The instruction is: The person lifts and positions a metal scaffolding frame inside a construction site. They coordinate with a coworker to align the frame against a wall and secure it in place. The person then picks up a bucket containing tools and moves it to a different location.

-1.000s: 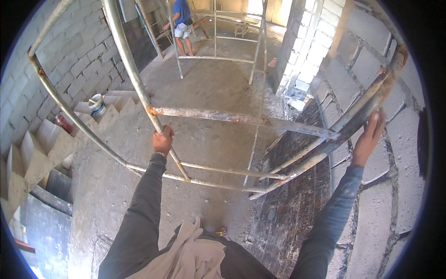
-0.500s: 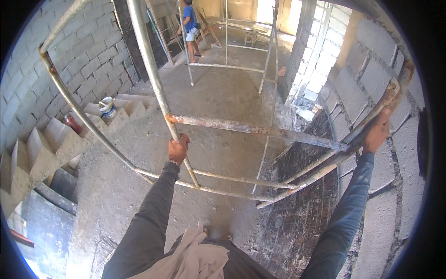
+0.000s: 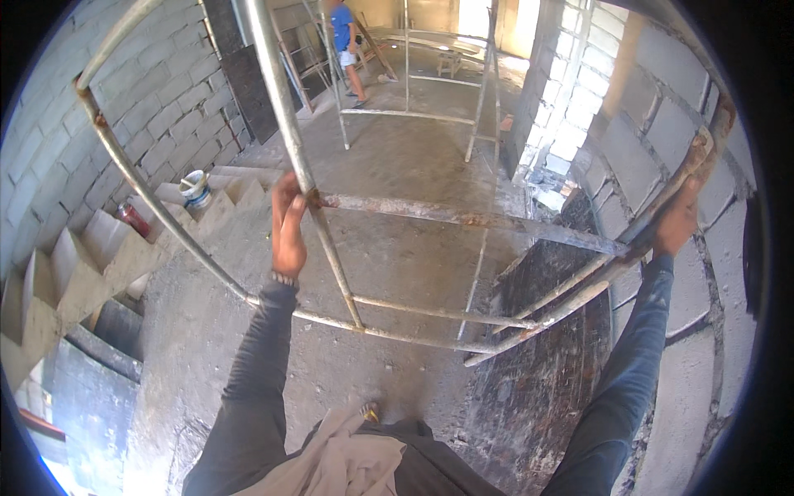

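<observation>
A rusty, paint-spattered metal scaffold frame [image 3: 397,208] stands in front of me, with upright tubes and cross tubes. My left hand [image 3: 288,236] is raised against the upright tube [image 3: 281,99], beside its rusty joint with the cross tube. Its fingers point upward and are not wrapped round the metal. On the right, my right hand [image 3: 680,217] is closed round a side tube [image 3: 691,169] of the frame, close to the block wall. Part of its grip is hidden behind the hand.
Concrete steps [image 3: 91,248] climb along the left wall, bearing a white bucket [image 3: 194,190] and a red bottle [image 3: 132,219]. A dark board [image 3: 538,380] lies at the right by the block wall [image 3: 662,347]. Farther off, a person [image 3: 343,50] stands near another scaffold frame [image 3: 413,113].
My left hand has let go of the upright tube's lower part and moved up to the joint. My right hand keeps its hold. The far person has shifted slightly right.
</observation>
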Demonstrator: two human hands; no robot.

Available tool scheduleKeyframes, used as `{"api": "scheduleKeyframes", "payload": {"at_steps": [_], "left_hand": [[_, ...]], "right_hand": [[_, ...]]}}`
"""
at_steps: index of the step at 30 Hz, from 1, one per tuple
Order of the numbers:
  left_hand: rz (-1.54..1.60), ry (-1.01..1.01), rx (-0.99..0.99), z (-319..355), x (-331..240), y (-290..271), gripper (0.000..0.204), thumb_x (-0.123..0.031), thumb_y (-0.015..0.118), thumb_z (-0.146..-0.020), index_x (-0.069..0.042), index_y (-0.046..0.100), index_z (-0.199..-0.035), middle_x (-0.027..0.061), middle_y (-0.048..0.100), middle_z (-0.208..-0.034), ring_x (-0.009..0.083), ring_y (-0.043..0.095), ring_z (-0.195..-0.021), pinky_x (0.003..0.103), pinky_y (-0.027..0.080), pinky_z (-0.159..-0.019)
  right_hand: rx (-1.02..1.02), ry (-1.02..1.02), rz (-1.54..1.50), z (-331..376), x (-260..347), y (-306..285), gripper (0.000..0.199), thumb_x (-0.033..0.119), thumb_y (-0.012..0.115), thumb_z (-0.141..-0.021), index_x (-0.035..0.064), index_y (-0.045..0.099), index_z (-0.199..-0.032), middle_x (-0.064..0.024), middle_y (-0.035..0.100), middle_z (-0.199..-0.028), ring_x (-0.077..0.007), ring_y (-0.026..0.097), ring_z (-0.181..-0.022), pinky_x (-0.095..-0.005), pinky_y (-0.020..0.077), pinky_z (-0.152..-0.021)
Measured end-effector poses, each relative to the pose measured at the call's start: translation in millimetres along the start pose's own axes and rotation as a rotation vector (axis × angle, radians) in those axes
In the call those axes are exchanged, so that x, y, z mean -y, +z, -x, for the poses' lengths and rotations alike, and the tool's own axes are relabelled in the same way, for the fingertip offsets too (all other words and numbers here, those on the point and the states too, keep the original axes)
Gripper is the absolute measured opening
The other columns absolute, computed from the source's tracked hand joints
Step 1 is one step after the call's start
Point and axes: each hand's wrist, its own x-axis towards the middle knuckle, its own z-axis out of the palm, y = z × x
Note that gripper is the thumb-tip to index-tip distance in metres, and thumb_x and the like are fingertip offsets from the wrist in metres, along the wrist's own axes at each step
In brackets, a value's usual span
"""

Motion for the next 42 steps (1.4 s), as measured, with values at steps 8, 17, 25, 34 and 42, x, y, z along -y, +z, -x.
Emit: {"api": "scheduleKeyframes", "payload": {"at_steps": [8,17,25,34,42], "left_hand": [[-0.350,-0.125,-0.218,-54.9,-27.1,28.5,0.029,-0.028,0.060,-0.091,-0.002,0.059,-0.103,0.0068,0.059,-0.077,0.0153,0.056,-0.066,0.032,0.047,-0.055],[-0.631,0.003,-0.555,-63.3,-12.5,52.2,0.028,-0.026,0.061,-0.085,0.001,0.061,-0.093,0.0236,0.065,-0.081,0.0428,0.063,-0.078,0.045,0.049,-0.069],[-0.644,0.046,-0.496,-57.9,12.6,58.2,0.029,-0.031,0.060,-0.090,-0.003,0.059,-0.083,0.0077,0.055,-0.060,0.0204,0.055,-0.053,0.038,0.044,-0.052],[-0.519,0.027,-0.520,-63.4,-3.4,59.4,0.016,-0.017,0.058,-0.086,-0.001,0.060,-0.085,0.0084,0.060,-0.065,0.0153,0.056,-0.060,0.033,0.046,-0.061],[-0.498,0.132,-0.545,-70.1,14.3,46.1,0.012,-0.015,0.060,-0.087,-0.003,0.061,-0.084,0.0015,0.056,-0.062,0.0089,0.050,-0.054,0.029,0.042,-0.050]], "right_hand": [[0.042,-0.120,-0.073,-4.5,-20.3,18.9,0.066,0.053,0.050,-0.093,-0.0073,0.059,-0.118,-0.0169,0.065,-0.109,-0.0254,0.059,-0.095,-0.0352,0.0448,-0.086],[0.085,0.069,-0.094,-1.8,-19.8,14.0,0.070,0.057,0.045,-0.093,-0.0058,0.058,-0.119,-0.0173,0.062,-0.113,-0.0262,0.058,-0.097,-0.0344,0.0439,-0.086],[0.034,-0.327,0.078,-20.4,-41.5,9.3,0.063,0.051,0.041,-0.097,-0.0070,0.064,-0.104,-0.0212,0.067,-0.094,-0.0317,0.060,-0.083,-0.0397,0.0453,-0.078],[0.048,-0.066,-0.181,4.9,14.7,7.1,0.064,0.056,0.050,-0.091,-0.0057,0.062,-0.102,-0.0186,0.067,-0.091,-0.0261,0.063,-0.083,-0.0357,0.0478,-0.078],[0.048,-0.040,-0.079,6.3,15.9,4.3,0.064,0.055,0.049,-0.092,-0.0063,0.062,-0.104,-0.0195,0.067,-0.092,-0.0270,0.064,-0.083,-0.0363,0.0482,-0.078]]}}
